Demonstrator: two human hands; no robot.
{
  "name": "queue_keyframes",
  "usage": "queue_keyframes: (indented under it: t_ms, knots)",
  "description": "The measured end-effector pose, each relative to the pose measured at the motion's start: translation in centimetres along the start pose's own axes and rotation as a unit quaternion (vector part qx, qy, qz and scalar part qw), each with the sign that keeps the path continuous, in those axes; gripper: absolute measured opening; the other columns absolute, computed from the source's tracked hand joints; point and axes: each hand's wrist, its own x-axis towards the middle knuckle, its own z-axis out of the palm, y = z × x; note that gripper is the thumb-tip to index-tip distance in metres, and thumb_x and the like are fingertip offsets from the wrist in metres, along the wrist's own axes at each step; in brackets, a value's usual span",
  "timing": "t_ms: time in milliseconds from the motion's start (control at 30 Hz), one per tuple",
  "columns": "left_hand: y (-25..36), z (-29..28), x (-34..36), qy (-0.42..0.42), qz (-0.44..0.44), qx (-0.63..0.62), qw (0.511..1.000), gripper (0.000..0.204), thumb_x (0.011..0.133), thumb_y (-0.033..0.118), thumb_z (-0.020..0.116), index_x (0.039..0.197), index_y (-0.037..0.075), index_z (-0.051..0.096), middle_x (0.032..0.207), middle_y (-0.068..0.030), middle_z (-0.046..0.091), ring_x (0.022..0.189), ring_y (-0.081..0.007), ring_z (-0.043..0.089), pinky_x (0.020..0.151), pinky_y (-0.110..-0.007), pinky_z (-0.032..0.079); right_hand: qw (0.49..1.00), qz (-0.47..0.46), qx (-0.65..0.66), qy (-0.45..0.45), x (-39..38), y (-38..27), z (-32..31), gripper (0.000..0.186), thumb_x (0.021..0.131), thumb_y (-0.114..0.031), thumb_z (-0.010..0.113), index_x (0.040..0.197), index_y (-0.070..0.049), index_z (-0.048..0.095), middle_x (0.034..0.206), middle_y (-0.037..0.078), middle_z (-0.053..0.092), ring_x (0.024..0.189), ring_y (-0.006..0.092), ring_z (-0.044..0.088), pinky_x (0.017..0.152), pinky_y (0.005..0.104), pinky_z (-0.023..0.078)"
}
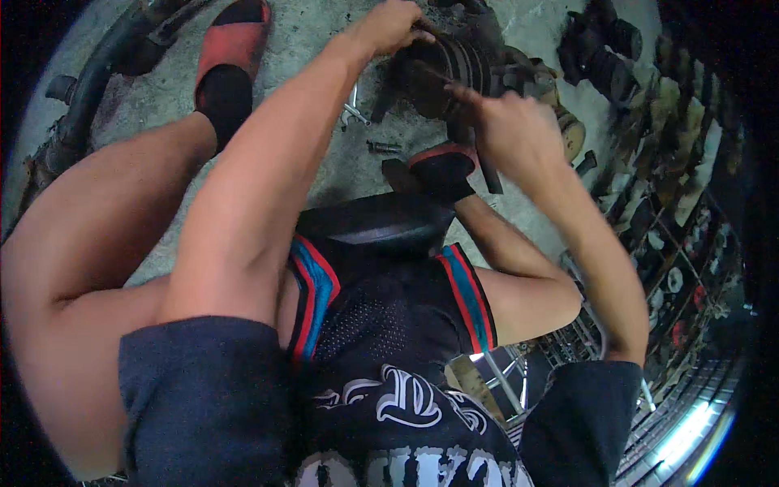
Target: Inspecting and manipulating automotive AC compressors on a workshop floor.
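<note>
Left hand point(393, 28), partly curled, meets the rim of a dark, grooved, round metal part point(466, 66); right hand point(519, 131), half-folded, index extended, is at its near edge, neither grip discernible. White-lettered black fabric shirt point(357, 434) lies below both; grey concrete floor point(300, 32) spreads leftward.

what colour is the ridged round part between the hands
The ridged round part looks nearly black, best seen in the head view.

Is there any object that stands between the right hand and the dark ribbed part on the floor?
Nothing visible does. The right hand comes in from the right, its index finger overlapping the ribbed part in this view; whether it touches is unclear. The silver tool lies left of the part, outside that path.
</note>
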Motion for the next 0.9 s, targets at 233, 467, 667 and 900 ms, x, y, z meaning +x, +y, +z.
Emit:
queue_keyframes:
  t_ms: [233, 467, 667, 900]
  knots:
    - [-0.5, -0.4, -0.4, -0.040, -0.048, -0.019, 0.998, 0.025, 0.084, 0.013, 0.063, 0.103, -0.003, 0.067, 0.096, -0.0269, 0.065, 0.091, -0.0443, 0.061, 0.081, -0.048, 0.048, 0.999, -0.018, 0.040, 0.010, -4.8, 4.0, -2.0, 0.051, 0.080, -0.017, 0.062, 0.129, -0.030, 0.058, 0.067, 0.015, 0.065, 0.062, 0.0366, 0.065, 0.057, 0.0461, 0.055]
    - [0.0, -0.7, -1.1, -0.051, -0.075, 0.070, 0.993, 0.026, 0.086, 0.026, 0.070, 0.104, 0.009, 0.072, 0.092, -0.0193, 0.069, 0.088, -0.0364, 0.067, 0.079, -0.042, 0.052, 0.988, 0.001, 0.156, -0.004, -10.0, 3.3, 1.1, 0.048, 0.091, -0.019, 0.055, 0.137, -0.033, 0.050, 0.063, 0.014, 0.059, 0.058, 0.0342, 0.062, 0.054, 0.0458, 0.049]
    - [-1.0, -0.1, -0.2, -0.088, -0.120, 0.018, 0.989, 0.029, 0.086, 0.026, 0.070, 0.105, 0.005, 0.071, 0.092, -0.0176, 0.071, 0.084, -0.0280, 0.069, 0.076, -0.037, 0.052, 0.989, -0.026, 0.116, 0.091, -5.1, -0.5, 6.8, 0.055, 0.089, -0.020, 0.056, 0.141, -0.036, 0.045, 0.070, 0.011, 0.064, 0.057, 0.0335, 0.064, 0.051, 0.0440, 0.051]
    - [-1.5, 0.1, -0.1, -0.106, -0.088, 0.028, 0.990, 0.029, 0.087, 0.027, 0.070, 0.104, 0.004, 0.071, 0.090, -0.0145, 0.072, 0.081, -0.0238, 0.069, 0.075, -0.036, 0.052, 0.993, -0.005, 0.071, 0.091, -4.1, 4.2, 4.5, 0.049, 0.091, -0.026, 0.055, 0.139, -0.031, 0.047, 0.069, 0.013, 0.065, 0.061, 0.0328, 0.066, 0.052, 0.0444, 0.053]
